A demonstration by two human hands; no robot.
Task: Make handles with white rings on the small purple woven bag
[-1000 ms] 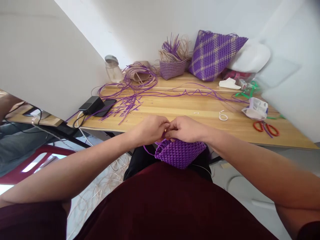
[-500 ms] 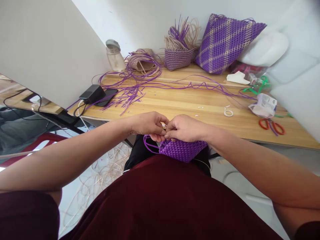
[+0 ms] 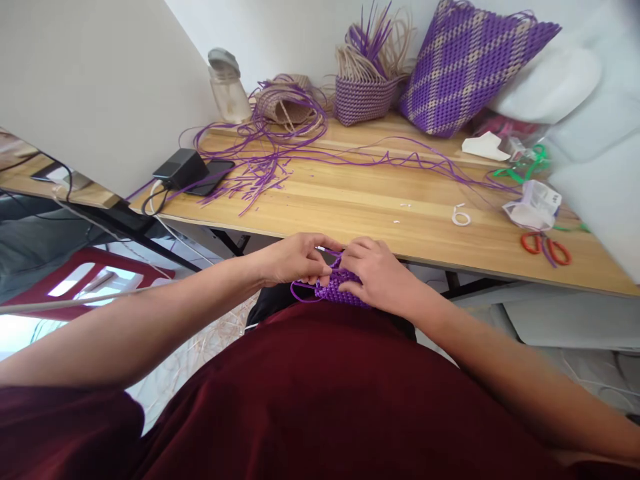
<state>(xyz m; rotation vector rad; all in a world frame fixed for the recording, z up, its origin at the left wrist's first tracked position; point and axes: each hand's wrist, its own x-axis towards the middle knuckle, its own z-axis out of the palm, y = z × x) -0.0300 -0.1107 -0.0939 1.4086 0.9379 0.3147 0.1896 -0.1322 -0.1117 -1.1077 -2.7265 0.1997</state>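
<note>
Beyond the lap (image 3: 273,303) stood a desk (image 3: 345,207). Over the lap, the purple weave (image 3: 336,294) looked light, springy and perhaps slick, its rim likely the best hold. The left hand (image 3: 297,259) pinched a strand (image 3: 338,271); the right hand (image 3: 377,273), half open, gripped the weave.

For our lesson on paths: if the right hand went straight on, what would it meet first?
The right hand, on the purple weaving, would probably meet the left hand first; depth is unclear.
</note>
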